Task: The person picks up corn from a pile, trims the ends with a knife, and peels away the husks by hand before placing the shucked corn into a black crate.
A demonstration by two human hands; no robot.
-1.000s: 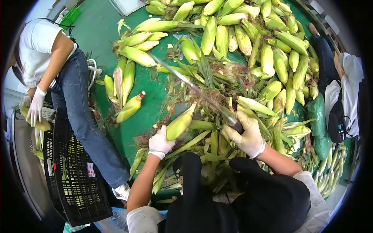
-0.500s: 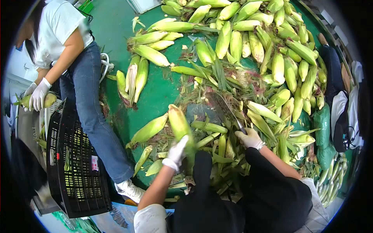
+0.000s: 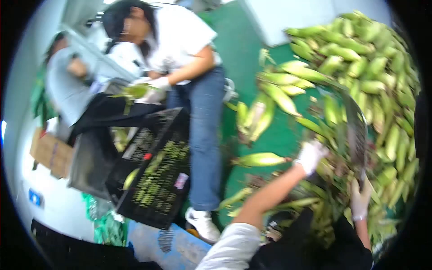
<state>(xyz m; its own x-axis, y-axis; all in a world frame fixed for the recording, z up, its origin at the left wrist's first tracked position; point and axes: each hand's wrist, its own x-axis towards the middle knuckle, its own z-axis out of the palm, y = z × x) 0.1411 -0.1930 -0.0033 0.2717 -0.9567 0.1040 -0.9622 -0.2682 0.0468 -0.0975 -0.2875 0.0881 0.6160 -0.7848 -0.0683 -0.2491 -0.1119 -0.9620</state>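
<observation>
My left hand [image 3: 312, 156], in a white glove, is stretched out over husk scraps and silk; its fingers are blurred, and I cannot make out whether they hold anything. Just left of it lies an unhusked corn cob [image 3: 263, 159] on the green surface. Lower right, my gloved right hand [image 3: 361, 201] grips the handle of a large knife [image 3: 357, 135]. The broad blade points up and away, its far end curving toward the upper left. Cut husks [image 3: 310, 189] lie beneath and around both hands. A big pile of green corn [image 3: 389, 90] spreads beyond the knife.
A co-worker [image 3: 180, 45] in a white shirt and jeans stands left, gloved hands around a green cob [image 3: 135, 91]. Beside that person's legs leans a black crate [image 3: 155, 180]. Another person [image 3: 67, 85] sits farther left near a cardboard box [image 3: 51, 153]. More cobs [image 3: 279, 96] lie at centre.
The view has swung left, shifting the scene rightward. The cob that was in my left hand no longer shows there. My left hand has moved closer to the knife, whose blade now stands more upright.
</observation>
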